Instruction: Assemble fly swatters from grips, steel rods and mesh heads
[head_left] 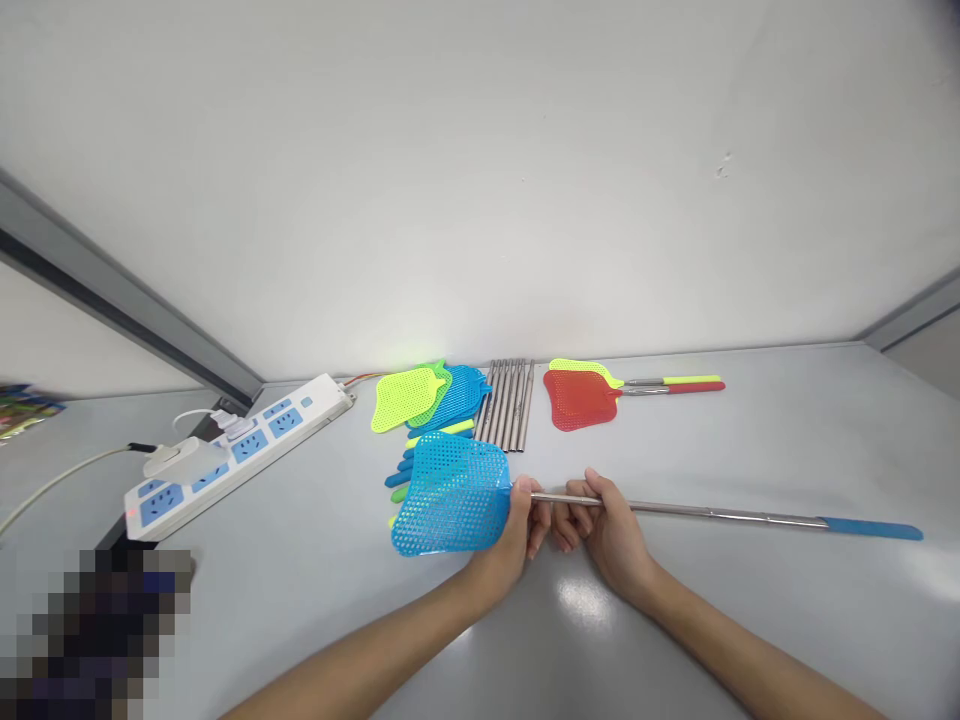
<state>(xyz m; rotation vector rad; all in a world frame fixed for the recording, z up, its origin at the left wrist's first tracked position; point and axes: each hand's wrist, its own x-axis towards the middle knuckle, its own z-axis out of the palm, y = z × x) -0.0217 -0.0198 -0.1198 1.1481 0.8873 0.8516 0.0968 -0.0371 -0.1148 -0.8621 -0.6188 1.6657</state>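
Observation:
A blue fly swatter (454, 495) with an extended metal rod lies across in front of me, its blue grip pointing right. My left hand (521, 525) is closed around the neck, where the perforated head meets the rod. Farther along the rod, my right hand (604, 520) pinches it between thumb and fingers. Behind the blue head, partly covered by it, lie several loose coloured grips (401, 480). Loose metal rods (510, 405) lie side by side just beyond my hands.
Loose swatter heads, a yellow one (405, 398) and blue ones (461, 395), are piled at the back. To the right lie a red fly swatter (581, 400) and a yellow one (686, 380). A power strip (247, 450) with plugs and cables stands left. A wall (510, 200) closes off the back.

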